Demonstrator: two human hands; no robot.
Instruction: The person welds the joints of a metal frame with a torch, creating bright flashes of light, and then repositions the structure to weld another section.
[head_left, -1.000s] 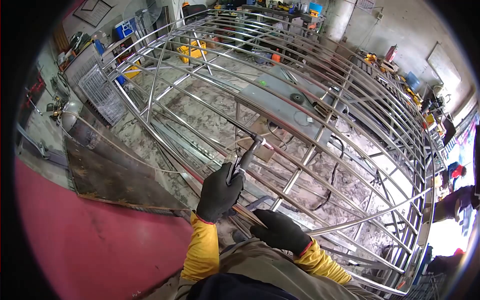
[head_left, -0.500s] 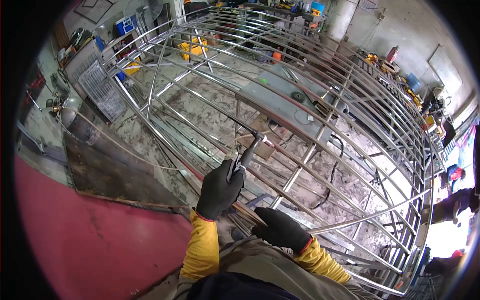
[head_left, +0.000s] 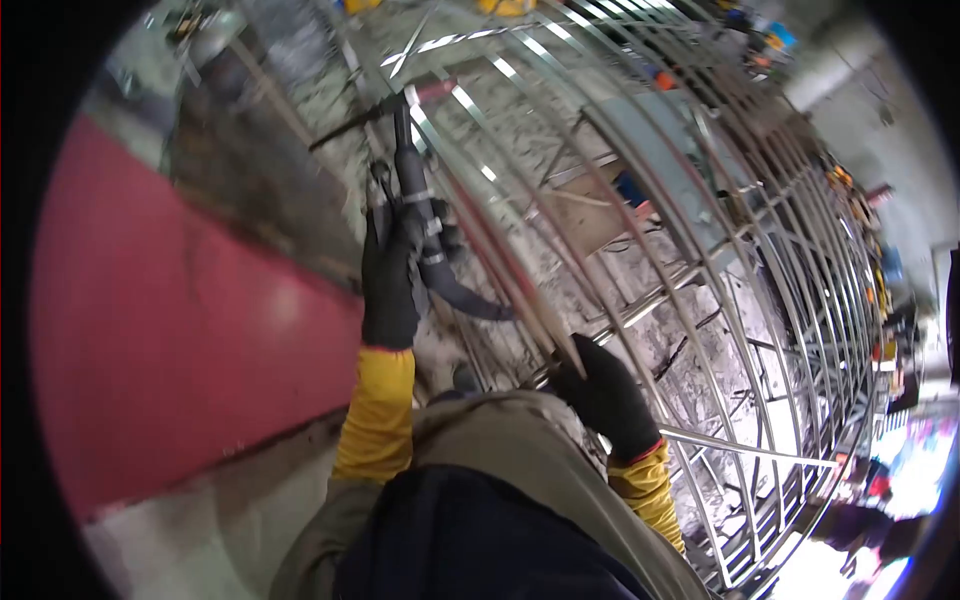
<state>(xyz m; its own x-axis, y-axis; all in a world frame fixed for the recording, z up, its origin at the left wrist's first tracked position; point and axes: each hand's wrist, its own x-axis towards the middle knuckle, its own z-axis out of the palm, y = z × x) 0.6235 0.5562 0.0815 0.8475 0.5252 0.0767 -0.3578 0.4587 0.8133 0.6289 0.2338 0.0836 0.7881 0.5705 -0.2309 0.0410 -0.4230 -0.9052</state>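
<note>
My left hand [head_left: 390,285], in a black glove with a yellow cuff, is wrapped round a TIG welding torch [head_left: 411,165]. The torch has a dark handle, a long black back cap and a pinkish cup at its head, and its dark cable [head_left: 465,298] curves down to the right. My right hand [head_left: 612,398], gloved alike, is closed over a metal tube [head_left: 545,325] at the near edge of the large tubular frame [head_left: 645,308]. The torch is raised near the frame's left side; motion blur hides whether it touches a bar.
A red panel [head_left: 230,330] spreads along my left. A dark rusty sheet [head_left: 265,190] leans beyond it. Through the bars show a grey board [head_left: 650,150] and a brown board [head_left: 590,205] lower down. A bright opening [head_left: 920,460] lies at the right.
My view has swung, shifting the frame rightward and up. The torch in my left hand has moved left and away from the bars' middle. My right hand stays on the near tube.
</note>
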